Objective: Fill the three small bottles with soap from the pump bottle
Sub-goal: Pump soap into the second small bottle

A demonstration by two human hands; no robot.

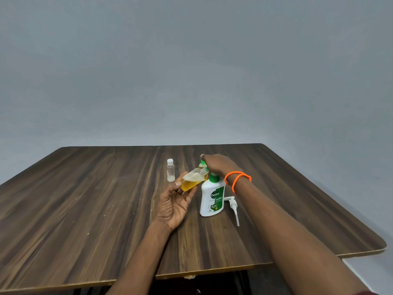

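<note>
Soap step: left hand (177,202) cradles an uncapped small bottle (192,179), tilted, part-full of amber soap, fingers curled round its base. Beside its fingertips stands the pump bottle (212,196), pump head (233,206) lying just past it. Right hand (219,165) reaches beyond onto a green-capped bottle (202,163); grip unclear. Clear bottle (170,170) stands farthest left. Keep the open neck raised to avoid spilling.
</note>
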